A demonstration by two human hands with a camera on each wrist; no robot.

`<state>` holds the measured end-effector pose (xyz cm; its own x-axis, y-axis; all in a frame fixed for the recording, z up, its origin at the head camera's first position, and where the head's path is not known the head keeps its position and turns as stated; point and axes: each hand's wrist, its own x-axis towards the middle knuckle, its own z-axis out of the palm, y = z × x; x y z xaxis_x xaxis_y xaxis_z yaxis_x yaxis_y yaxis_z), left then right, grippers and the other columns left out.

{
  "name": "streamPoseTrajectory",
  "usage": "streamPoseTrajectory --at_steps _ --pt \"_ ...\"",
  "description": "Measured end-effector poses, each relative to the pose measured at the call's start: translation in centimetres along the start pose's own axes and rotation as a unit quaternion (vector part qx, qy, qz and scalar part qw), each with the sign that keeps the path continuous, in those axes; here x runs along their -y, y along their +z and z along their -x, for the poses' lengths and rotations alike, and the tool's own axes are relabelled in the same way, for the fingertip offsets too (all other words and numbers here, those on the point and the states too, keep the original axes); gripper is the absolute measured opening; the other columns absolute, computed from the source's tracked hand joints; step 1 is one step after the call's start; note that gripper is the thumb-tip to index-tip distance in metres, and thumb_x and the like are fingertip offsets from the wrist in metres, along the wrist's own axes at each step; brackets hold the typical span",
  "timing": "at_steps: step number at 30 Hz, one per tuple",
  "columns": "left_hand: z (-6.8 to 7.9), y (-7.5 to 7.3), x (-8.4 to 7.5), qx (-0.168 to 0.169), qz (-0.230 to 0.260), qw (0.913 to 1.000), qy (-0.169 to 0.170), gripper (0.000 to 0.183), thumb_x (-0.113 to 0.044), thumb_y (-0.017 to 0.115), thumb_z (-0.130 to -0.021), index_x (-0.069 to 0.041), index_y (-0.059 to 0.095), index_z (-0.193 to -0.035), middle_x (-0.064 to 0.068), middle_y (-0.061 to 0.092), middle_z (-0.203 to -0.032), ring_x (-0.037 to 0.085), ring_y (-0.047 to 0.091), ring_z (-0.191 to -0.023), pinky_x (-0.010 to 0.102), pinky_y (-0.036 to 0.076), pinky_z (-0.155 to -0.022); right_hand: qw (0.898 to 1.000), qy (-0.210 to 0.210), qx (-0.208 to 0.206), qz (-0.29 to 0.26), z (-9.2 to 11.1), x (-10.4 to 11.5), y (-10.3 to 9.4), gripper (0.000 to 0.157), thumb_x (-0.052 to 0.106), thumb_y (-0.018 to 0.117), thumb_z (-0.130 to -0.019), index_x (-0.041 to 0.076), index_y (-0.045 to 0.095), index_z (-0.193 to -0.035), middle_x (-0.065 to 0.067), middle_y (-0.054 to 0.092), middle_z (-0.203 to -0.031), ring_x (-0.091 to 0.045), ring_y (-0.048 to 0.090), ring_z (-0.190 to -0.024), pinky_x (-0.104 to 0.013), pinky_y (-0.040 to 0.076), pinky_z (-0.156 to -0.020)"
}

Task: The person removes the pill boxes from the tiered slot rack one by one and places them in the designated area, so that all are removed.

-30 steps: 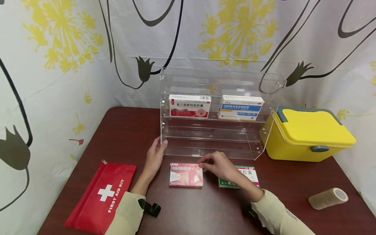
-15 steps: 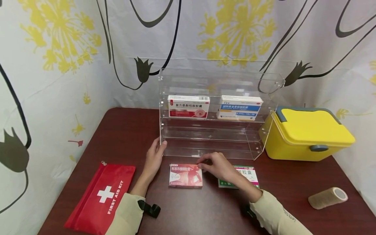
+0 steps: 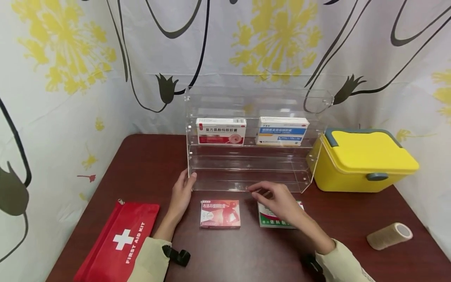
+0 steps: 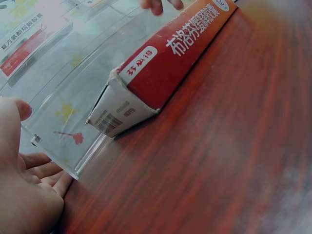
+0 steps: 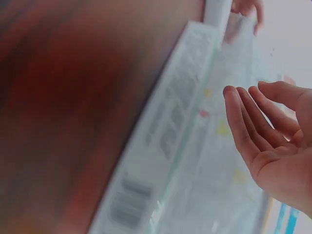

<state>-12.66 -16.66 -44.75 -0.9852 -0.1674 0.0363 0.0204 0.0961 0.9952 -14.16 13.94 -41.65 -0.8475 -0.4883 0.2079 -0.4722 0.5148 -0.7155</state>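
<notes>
My left hand [image 3: 180, 197] holds the lower left edge of a clear acrylic display rack [image 3: 246, 186], thumb on the front side and fingers on the outer side. Over a green and white medicine box [image 3: 273, 222] hovers my right hand [image 3: 282, 201], fingers loosely bent with nothing between them; it partly hides that box. Between the hands a pink medicine box [image 3: 220, 214] lies flat on the table, touched by neither. In the left wrist view this pink box [image 4: 170, 58] shows its printed side and a barcoded end flap.
On a rack tier stand a red and white medicine box [image 3: 221, 132] and a blue and white one [image 3: 282, 132]. A red first aid pouch [image 3: 119, 239] lies at left. A yellow lidded case [image 3: 366, 164] and a roll of tan bandage [image 3: 389, 236] sit at right.
My right hand has moved right, away from the pink box's upper right corner, and its thumb and fingers have spread. My left hand keeps its place on the rack. The head view has shifted slightly.
</notes>
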Motion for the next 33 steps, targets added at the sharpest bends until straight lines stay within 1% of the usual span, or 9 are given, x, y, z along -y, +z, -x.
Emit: streamPoseTrajectory --at_steps 1,7,13,17,22,26,29,31,33 --pt "0.2 0.0 -0.5 0.002 0.0 1.0 -0.006 0.048 -0.025 0.052 -0.103 -0.003 0.043 -0.145 0.022 0.051 -0.138 0.025 0.05 -0.125 0.044 0.041 -0.1 1.0 -0.004 -0.009 0.009 0.1 0.0 -0.5 0.021 0.011 0.074 -0.089 0.014 0.073 -0.11 0.005 0.071 -0.103 -0.01 0.065 -0.082 -0.028 0.055 -0.071" --pt "0.5 -0.2 -0.6 -0.006 -0.005 0.9999 -0.014 0.049 -0.026 0.053 -0.103 -0.003 0.042 -0.146 0.021 0.054 -0.136 0.027 0.053 -0.122 0.045 0.042 -0.099 0.995 -0.012 -0.074 0.059 0.7 0.1 -4.2 0.024 0.009 0.073 -0.089 0.016 0.072 -0.113 0.005 0.071 -0.105 -0.009 0.065 -0.082 -0.029 0.056 -0.07" --pt "0.6 -0.4 -0.4 -0.004 -0.002 1.0 -0.005 0.05 -0.027 0.053 -0.103 -0.003 0.042 -0.145 0.023 0.052 -0.137 0.027 0.052 -0.123 0.046 0.041 -0.099 0.983 -0.031 -0.14 0.115 0.5 -0.2 -8.2 0.026 0.006 0.073 -0.089 0.013 0.072 -0.113 0.002 0.071 -0.102 -0.011 0.065 -0.078 -0.02 0.053 -0.066" --pt "0.6 -0.5 -0.3 -0.005 -0.007 1.0 -0.002 0.049 -0.026 0.052 -0.103 -0.002 0.042 -0.145 0.024 0.052 -0.137 0.027 0.052 -0.123 0.046 0.042 -0.099 0.978 -0.035 -0.156 0.132 -0.1 0.0 -10.2 0.026 0.005 0.072 -0.089 0.011 0.071 -0.114 0.0 0.071 -0.104 -0.013 0.065 -0.083 -0.015 0.051 -0.07" --pt "0.5 -0.4 -0.2 -0.008 -0.011 0.9999 -0.001 0.049 -0.026 0.052 -0.103 -0.002 0.043 -0.144 0.024 0.051 -0.138 0.027 0.051 -0.124 0.044 0.041 -0.1 0.971 -0.031 -0.178 0.154 -0.8 0.7 -12.5 0.026 0.011 0.073 -0.089 0.009 0.071 -0.115 -0.003 0.07 -0.104 -0.017 0.066 -0.089 -0.015 0.05 -0.074" --pt "0.4 -0.3 -0.2 -0.002 -0.006 1.0 -0.001 0.049 -0.026 0.053 -0.103 -0.003 0.043 -0.145 0.024 0.051 -0.138 0.027 0.051 -0.124 0.044 0.041 -0.1 0.963 -0.038 -0.205 0.17 -1.5 1.6 -14.2 0.028 0.01 0.075 -0.088 0.008 0.071 -0.116 -0.006 0.07 -0.106 -0.019 0.065 -0.091 -0.008 0.044 -0.076" --pt "0.4 -0.2 -0.2 -0.001 -0.006 1.0 0.0 0.049 -0.027 0.053 -0.103 -0.003 0.043 -0.144 0.023 0.051 -0.138 0.026 0.051 -0.124 0.044 0.041 -0.1 0.96 -0.043 -0.211 0.18 -2.3 2.3 -15.4 0.032 0.009 0.075 -0.087 0.009 0.07 -0.119 -0.007 0.069 -0.11 -0.023 0.065 -0.094 -0.005 0.041 -0.077" --pt "0.4 -0.1 -0.3 0.0 -0.006 1.0 0.0 0.049 -0.027 0.053 -0.103 -0.003 0.043 -0.145 0.023 0.051 -0.138 0.027 0.051 -0.125 0.044 0.041 -0.1 0.958 -0.039 -0.208 0.195 -2.9 2.7 -16.1 0.033 0.01 0.074 -0.088 0.01 0.069 -0.121 -0.008 0.068 -0.112 -0.024 0.066 -0.094 -0.013 0.047 -0.079" --pt "0.3 -0.1 -0.3 0.002 -0.006 1.0 0.0 0.049 -0.027 0.053 -0.103 -0.003 0.043 -0.145 0.023 0.051 -0.138 0.026 0.05 -0.125 0.044 0.041 -0.1 0.957 -0.03 -0.198 0.21 -3.4 3.0 -16.6 0.033 0.012 0.073 -0.09 0.009 0.068 -0.122 -0.011 0.066 -0.114 -0.028 0.066 -0.094 -0.026 0.053 -0.08"
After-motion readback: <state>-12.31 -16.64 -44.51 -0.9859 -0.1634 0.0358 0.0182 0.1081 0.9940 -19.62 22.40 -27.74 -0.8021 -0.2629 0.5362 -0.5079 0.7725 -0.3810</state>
